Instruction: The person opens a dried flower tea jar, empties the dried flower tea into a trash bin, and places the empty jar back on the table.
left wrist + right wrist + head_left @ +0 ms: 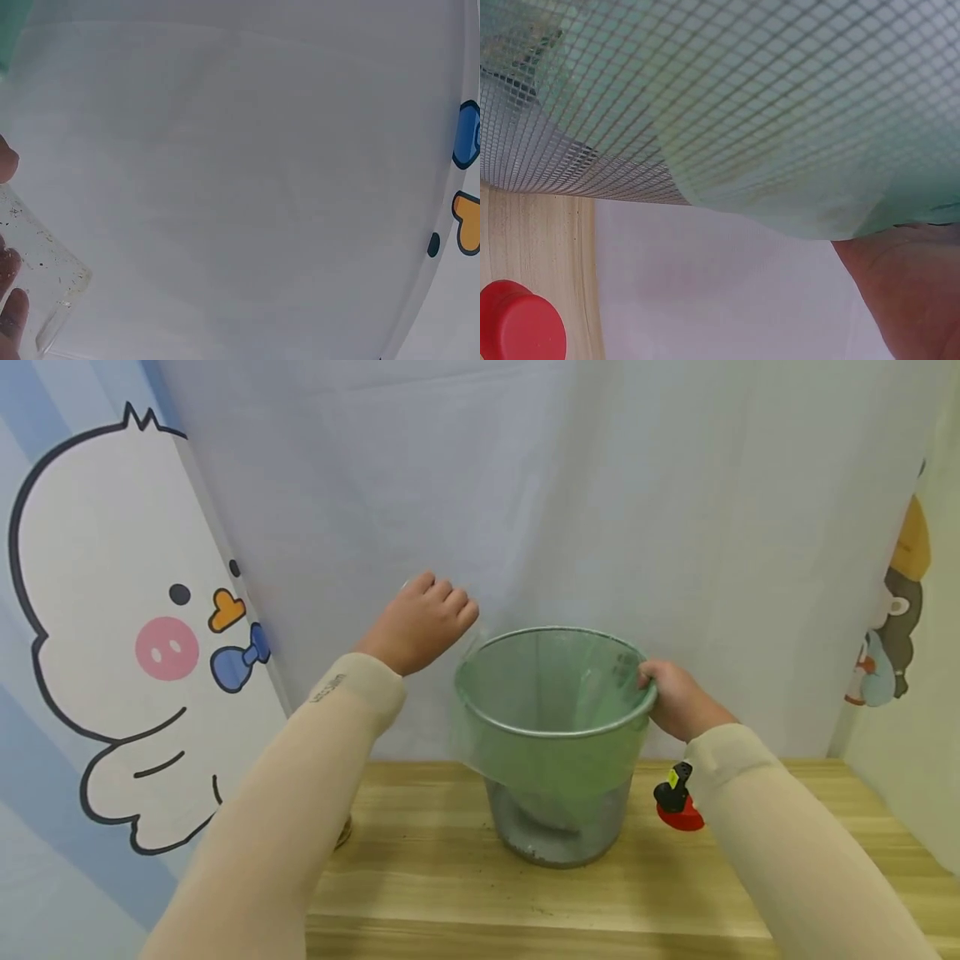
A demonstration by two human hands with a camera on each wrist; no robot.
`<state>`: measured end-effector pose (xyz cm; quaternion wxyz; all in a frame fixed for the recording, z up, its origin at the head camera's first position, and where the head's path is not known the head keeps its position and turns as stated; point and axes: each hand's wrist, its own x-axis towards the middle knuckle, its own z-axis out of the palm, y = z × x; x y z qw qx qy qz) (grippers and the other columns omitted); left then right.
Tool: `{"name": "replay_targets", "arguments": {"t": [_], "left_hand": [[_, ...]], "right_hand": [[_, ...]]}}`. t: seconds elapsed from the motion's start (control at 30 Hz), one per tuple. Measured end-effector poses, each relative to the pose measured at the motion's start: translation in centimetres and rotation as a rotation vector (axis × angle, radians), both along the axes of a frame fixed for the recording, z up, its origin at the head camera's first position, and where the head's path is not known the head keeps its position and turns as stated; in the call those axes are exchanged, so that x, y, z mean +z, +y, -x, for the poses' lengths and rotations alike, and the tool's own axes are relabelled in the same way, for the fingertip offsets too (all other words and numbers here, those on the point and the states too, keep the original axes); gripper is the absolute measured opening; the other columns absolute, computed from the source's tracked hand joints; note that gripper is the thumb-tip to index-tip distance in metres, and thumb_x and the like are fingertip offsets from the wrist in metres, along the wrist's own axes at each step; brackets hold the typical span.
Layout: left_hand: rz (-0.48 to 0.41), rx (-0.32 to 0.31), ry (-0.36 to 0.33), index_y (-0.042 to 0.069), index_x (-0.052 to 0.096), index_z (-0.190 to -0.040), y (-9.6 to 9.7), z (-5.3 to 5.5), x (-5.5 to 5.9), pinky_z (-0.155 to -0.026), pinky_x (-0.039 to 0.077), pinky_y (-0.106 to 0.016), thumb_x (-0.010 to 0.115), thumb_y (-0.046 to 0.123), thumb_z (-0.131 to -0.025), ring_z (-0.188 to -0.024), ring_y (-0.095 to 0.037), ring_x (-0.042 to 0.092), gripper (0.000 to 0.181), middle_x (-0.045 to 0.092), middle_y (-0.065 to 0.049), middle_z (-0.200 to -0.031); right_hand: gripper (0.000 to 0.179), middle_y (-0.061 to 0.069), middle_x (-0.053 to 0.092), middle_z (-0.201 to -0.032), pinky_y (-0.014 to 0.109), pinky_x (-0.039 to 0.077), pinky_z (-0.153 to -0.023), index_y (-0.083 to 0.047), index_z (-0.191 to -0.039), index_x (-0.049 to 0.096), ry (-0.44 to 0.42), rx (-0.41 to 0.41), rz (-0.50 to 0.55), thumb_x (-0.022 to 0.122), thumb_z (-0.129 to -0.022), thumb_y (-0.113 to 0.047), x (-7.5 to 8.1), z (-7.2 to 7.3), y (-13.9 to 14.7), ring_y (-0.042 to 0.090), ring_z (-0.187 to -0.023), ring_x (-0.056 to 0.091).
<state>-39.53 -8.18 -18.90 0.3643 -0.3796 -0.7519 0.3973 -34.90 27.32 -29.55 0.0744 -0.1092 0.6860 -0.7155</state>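
Note:
A mesh wastebasket (555,843) stands upright on the wooden table, lined with a translucent green bag (540,760) folded over its rim. My right hand (678,697) grips the rim on the right side, thumb over the inner edge and the bag; in the right wrist view the hand (907,289) is partly hidden behind the bag. Raised to the left of the basket and higher than its rim, my left hand (427,618) holds a clear plastic container (56,277) speckled with small dark crumbs. Only its corner shows in the left wrist view, with fingertips behind it.
A red and black object (678,802) sits on the table (420,885) by my right sleeve. A small brownish item (344,833) peeks out behind my left sleeve. White cloth (487,485) hangs behind the table, with cartoon-printed panels (112,610) at the sides.

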Motion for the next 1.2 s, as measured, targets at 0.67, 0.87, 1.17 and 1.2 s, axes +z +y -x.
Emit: {"name": "replay_targets", "arguments": {"t": [0.67,0.87,1.17,1.2], "left_hand": [[-0.165,-0.016,-0.104,0.002,0.059,-0.117,-3.6,0.7,-3.3,-0.092,0.049,-0.045,0.067,0.005,-0.100,-0.100,-0.032,0.062,0.020,0.062,-0.014,-0.106],[-0.284,0.004,-0.185,0.002,0.060,-0.113,-4.7,0.7,-4.4,-0.089,0.049,-0.046,0.074,0.008,-0.093,-0.100,-0.034,0.064,0.025,0.065,-0.014,-0.107],[-0.620,0.094,-0.399,0.000,0.059,-0.126,-5.4,0.8,-6.2,-0.096,0.049,-0.050,0.086,0.021,-0.083,-0.107,-0.036,0.063,0.056,0.066,-0.016,-0.116],[-0.708,0.115,-0.455,0.000,0.058,-0.130,-5.4,0.8,-6.3,-0.097,0.049,-0.051,0.087,0.023,-0.083,-0.110,-0.037,0.063,0.060,0.065,-0.016,-0.120]], "right_hand": [[0.072,0.018,-0.017,-0.167,0.037,0.023,-0.092,0.010,-0.152,-0.003,0.016,0.025,0.013,0.022,-0.085,0.003,-0.1,-0.3,-0.2,0.030,-0.136,0.010],[0.052,0.020,-0.010,-0.166,0.036,0.025,-0.088,0.008,-0.135,0.009,0.035,0.022,-0.010,0.023,-0.086,0.003,-0.1,-0.2,-0.2,0.031,-0.129,0.016],[0.074,0.019,-0.013,-0.168,0.035,0.027,-0.091,0.012,-0.154,-0.002,0.028,0.020,-0.007,0.022,-0.084,0.003,0.0,-0.2,-0.1,0.030,-0.135,0.014],[0.075,0.019,-0.013,-0.168,0.035,0.027,-0.090,0.011,-0.154,-0.003,0.027,0.021,-0.007,0.022,-0.084,0.003,0.0,-0.2,0.0,0.030,-0.134,0.014]]}}
